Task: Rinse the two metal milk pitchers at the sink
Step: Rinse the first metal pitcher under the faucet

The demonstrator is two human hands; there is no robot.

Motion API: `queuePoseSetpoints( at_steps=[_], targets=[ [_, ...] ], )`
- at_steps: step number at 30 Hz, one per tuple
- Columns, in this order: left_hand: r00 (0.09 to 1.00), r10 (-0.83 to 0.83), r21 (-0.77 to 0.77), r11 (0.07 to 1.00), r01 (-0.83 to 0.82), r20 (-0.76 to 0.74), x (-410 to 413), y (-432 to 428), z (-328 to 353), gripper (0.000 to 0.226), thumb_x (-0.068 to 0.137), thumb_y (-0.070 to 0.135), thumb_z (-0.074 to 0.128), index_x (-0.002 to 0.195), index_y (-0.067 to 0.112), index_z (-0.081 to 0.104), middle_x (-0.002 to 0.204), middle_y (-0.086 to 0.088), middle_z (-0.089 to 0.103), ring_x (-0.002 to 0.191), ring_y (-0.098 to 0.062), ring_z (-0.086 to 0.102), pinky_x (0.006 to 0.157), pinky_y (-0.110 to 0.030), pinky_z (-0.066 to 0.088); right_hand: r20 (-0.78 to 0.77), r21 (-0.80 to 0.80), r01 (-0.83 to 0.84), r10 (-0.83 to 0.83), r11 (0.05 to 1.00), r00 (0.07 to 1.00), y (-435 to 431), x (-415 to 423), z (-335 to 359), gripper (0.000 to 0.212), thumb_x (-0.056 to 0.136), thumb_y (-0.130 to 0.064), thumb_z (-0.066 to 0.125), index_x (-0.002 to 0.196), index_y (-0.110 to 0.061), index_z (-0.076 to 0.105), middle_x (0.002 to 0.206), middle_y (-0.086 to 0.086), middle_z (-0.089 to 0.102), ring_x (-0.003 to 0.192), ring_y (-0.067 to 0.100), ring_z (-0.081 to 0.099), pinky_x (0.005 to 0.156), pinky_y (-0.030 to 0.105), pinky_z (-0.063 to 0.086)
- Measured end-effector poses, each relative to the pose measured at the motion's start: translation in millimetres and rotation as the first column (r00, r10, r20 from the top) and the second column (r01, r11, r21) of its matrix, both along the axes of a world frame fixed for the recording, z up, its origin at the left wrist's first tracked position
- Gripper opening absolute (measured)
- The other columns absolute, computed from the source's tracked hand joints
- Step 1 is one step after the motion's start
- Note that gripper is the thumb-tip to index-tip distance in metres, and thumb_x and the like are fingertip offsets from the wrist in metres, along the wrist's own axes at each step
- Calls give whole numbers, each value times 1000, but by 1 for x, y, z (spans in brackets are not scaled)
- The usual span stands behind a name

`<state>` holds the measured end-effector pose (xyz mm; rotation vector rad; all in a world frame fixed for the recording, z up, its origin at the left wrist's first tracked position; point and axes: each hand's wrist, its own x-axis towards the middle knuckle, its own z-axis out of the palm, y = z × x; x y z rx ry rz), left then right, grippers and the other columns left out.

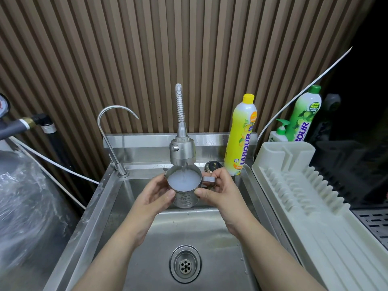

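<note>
While water fills it, the pitcher (183, 189) sits clasped between left hand (155, 195) and right hand (218, 191) fingers

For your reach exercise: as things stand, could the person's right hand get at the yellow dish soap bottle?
Probably yes. The yellow dish soap bottle stands just behind the right hand with nothing between them, but that hand would first have to let go of the milk pitcher.
</note>
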<state>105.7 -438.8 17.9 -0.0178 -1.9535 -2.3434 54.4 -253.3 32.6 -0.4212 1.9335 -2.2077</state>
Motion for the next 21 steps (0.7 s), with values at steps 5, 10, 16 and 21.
queuePoseSetpoints(
  at_steps=[5,10,16,21],
  targets=[
    [1000,1,13,1000,-1,7,1,0,-1,61,55,51,84,111,35,66,118,7,70,120,-17,60,98,-38,48,10,-8,2,-1,1000,1000,0,0,-2,34,62,-10,75,79,-17,46,83,-14,70,84,10,60,86,42,52],
    [1000,-1,12,1000,1,4,1,0,0,60,55,51,84,110,36,66,117,9,70,118,-15,61,96,-37,48,18,-19,4,-4,1000,1000,0,0,-2,34,62,-10,74,80,-17,46,89,-10,72,87,12,61,91,49,52],
    [1000,3,18,1000,-3,4,1,1,1,64,50,55,85,109,37,67,116,10,70,118,-14,61,96,-37,48,18,-6,12,-12,1000,1000,0,0,-3,34,62,-12,76,79,-20,47,95,-2,69,90,17,59,92,56,49],
    [1000,6,10,1000,-6,3,2,1,1,69,50,55,85,113,35,65,121,8,68,121,-15,59,94,-33,51,19,-17,2,-2,1000,1000,0,1,-1,35,63,-9,76,81,-17,47,93,-8,72,90,15,61,94,55,51]
  ],
)
